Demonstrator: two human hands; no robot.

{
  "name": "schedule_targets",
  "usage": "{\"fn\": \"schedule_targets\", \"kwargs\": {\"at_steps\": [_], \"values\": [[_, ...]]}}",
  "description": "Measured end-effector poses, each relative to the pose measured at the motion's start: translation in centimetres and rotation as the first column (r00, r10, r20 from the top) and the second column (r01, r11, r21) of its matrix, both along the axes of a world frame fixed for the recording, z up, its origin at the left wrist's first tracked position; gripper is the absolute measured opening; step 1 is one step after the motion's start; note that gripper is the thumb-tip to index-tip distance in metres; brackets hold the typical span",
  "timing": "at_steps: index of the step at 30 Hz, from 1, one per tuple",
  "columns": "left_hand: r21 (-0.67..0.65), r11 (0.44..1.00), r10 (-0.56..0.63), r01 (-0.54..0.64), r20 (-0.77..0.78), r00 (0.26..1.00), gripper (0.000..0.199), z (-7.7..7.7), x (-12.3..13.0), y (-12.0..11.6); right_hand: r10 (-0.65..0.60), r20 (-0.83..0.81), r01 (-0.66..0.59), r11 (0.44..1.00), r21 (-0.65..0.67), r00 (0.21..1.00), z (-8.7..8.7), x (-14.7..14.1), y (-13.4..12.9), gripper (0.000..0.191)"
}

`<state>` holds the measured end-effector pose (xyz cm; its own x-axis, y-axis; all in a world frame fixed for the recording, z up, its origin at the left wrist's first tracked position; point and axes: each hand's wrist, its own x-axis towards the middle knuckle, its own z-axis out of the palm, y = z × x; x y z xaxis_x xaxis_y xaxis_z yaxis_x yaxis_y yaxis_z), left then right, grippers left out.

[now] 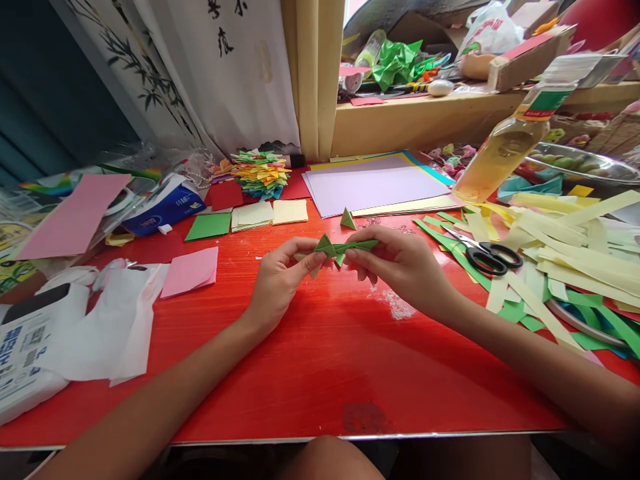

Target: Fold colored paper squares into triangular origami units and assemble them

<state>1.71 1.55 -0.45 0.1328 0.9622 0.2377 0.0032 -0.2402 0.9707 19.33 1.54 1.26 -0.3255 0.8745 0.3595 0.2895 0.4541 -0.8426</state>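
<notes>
Between my two hands is a piece of folded green paper (340, 251) with pointed corners, held above the red table. The thumb and fingers of my left hand (285, 273) pinch its left end, where a pale paper tip also shows below the thumb. My right hand (400, 261) pinches the right end, a long narrow green point. Just beyond my hands a small green folded paper triangle (347, 219) stands on the table. Parts of the held piece are hidden behind my fingers.
Black-handled scissors (493, 258) lie at right among paper strips (590, 250). A glass bottle (505, 147) leans in view behind them. Purple sheets (365, 183), a green square pad (209, 227), pink notes (190, 272) and a colourful folded-paper stack (261, 173) lie across the table (300, 380).
</notes>
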Motion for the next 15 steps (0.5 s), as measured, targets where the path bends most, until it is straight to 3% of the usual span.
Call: {"fn": "schedule_targets", "kwargs": {"at_steps": [11, 15], "values": [[0.021, 1.0, -0.002, 0.002, -0.007, 1.0, 0.012, 0.0, 0.04, -0.01, -0.037, 0.094, 0.026, 0.994, 0.11, 0.995, -0.06, -0.21, -0.18, 0.008], [0.016, 1.0, 0.011, -0.011, -0.004, 1.0, 0.012, 0.04, 0.1, -0.07, -0.108, 0.167, 0.055, 0.955, 0.292, 0.98, -0.34, -0.2, -0.38, 0.006]]}}
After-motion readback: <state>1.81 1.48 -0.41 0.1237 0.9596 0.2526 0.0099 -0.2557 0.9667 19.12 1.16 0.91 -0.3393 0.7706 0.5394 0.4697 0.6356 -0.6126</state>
